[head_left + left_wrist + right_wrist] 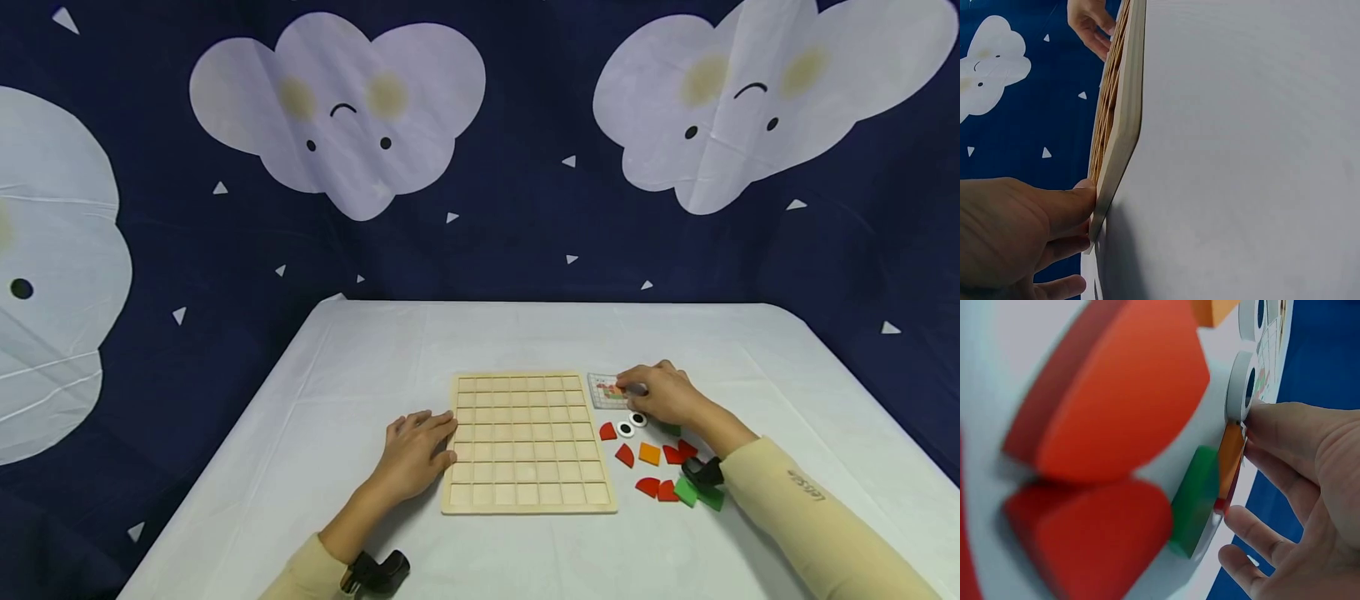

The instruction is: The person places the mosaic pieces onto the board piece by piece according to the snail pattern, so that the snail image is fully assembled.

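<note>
A wooden grid board (525, 442) lies on the white table. My left hand (415, 452) rests at its left edge, fingers spread; in the left wrist view the thumb and fingertips touch the board's edge. Just beyond the board's far right corner is a small printed pattern card (604, 392). The right hand (663, 392) pinches its right end between thumb and forefinger, covering that part. In the right wrist view a white disc eye piece (1241, 386) hides part of the thumb tip, and the last two fingers stand apart from the others.
To the right of the board lie loose pieces: red quarter-rounds (625, 456), an orange square (649, 453), two white eye discs (626, 429) and green pieces (686, 491). An orange piece (1230, 453) stands close to the right fingertips. Behind the table hangs a dark blue cloud-print cloth (525, 242).
</note>
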`<state>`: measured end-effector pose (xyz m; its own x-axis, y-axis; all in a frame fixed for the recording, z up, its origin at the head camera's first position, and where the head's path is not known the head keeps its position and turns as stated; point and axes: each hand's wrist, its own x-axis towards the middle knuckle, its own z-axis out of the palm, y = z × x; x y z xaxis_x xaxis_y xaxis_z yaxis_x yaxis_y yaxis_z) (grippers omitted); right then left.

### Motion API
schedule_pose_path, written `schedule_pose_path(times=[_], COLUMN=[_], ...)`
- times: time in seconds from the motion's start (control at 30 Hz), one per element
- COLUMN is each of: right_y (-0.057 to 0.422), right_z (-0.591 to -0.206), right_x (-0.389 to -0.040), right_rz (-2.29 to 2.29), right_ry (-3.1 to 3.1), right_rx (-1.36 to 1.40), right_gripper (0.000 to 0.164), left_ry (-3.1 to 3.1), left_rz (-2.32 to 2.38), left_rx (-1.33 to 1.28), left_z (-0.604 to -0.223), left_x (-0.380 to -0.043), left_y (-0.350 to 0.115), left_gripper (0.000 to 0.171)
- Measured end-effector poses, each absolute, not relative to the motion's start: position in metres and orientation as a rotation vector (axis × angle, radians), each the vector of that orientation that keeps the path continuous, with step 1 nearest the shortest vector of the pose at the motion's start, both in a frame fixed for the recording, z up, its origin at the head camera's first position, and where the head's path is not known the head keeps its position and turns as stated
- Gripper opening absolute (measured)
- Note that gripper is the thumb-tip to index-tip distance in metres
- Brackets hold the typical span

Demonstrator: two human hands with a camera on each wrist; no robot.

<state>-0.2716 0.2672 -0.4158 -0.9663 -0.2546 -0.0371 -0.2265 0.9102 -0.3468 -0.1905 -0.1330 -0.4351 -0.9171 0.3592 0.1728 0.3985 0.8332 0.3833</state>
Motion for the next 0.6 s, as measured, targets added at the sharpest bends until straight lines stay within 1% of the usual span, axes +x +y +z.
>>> schedule_pose_path(times=[0.3, 0.6], right_y=[0.2762, 0.2751], right_z=[-0.4153, -0.4164], right_x=[-0.2724, -0.2737], right_rz=[-0.549, -0.581], right_ry=[2.964, 2.954], right_rx=[-0.330, -0.332], right_gripper=[0.038, 0.037], left_ry=[-2.911, -2.917], left_rz=[-0.634, -0.647], left_rx=[-0.619, -0.614], left_z=[-0.4352, -0.4357], left_x=[-0.1917, -0.1918], left_y=[-0.1258, -0.1244], left_gripper=[0.049, 0.049])
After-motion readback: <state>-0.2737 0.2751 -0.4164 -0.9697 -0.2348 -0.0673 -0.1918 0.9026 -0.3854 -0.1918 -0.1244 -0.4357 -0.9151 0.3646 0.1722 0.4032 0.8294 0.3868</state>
